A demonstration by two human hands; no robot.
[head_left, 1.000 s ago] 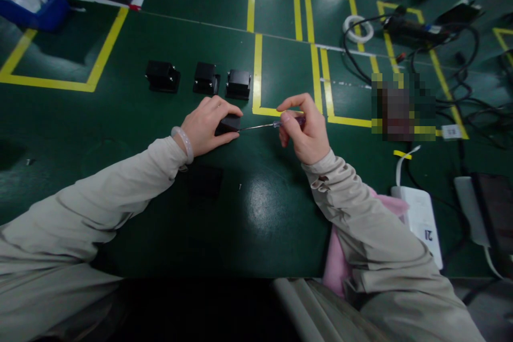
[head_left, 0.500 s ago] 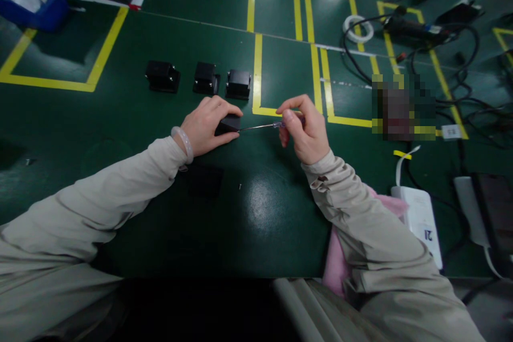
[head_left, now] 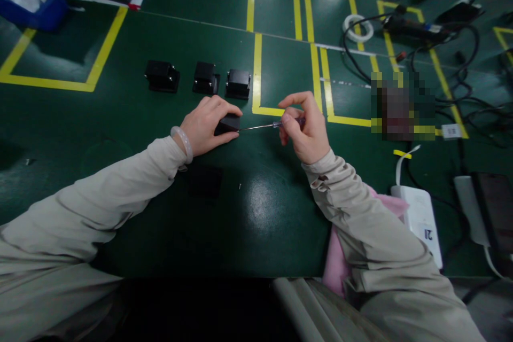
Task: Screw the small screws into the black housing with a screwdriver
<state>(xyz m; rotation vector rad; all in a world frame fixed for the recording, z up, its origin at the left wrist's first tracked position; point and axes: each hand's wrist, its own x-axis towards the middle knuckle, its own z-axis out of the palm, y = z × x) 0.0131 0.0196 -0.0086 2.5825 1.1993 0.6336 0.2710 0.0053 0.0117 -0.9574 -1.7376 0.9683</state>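
Three black units in a loose row at the back of this setup: a left unit [head_left: 162, 76] off by itself, then a middle unit [head_left: 206, 77] and a right unit [head_left: 238, 83] close together. My guess is they're parked past the hands so the near side of the table [head_left: 276, 235] is free to work on.

A fourth black block [head_left: 229, 124] is on the table just in front of that row, under the left hand [head_left: 205, 125]. The fingers there are spread only as wide as the block, thumb on the near side and index on the far side, so it's properly gripped. Probably pinned like that so it can't slide or twist, with its right end left bare for the tool.

That tool is a screwdriver [head_left: 256, 127], lying almost flat, its tip at the block's right end. The right hand [head_left: 306, 131] has the handle pinched between curled fingers and thumb, index arched above it. Looks like a light turning grip to me, not a fist.

Nearer the body there's a tiny screw [head_left: 240, 186], and left of it a dark flat piece [head_left: 205, 180], too dim to make out. I'd say both sit there for easy reach.
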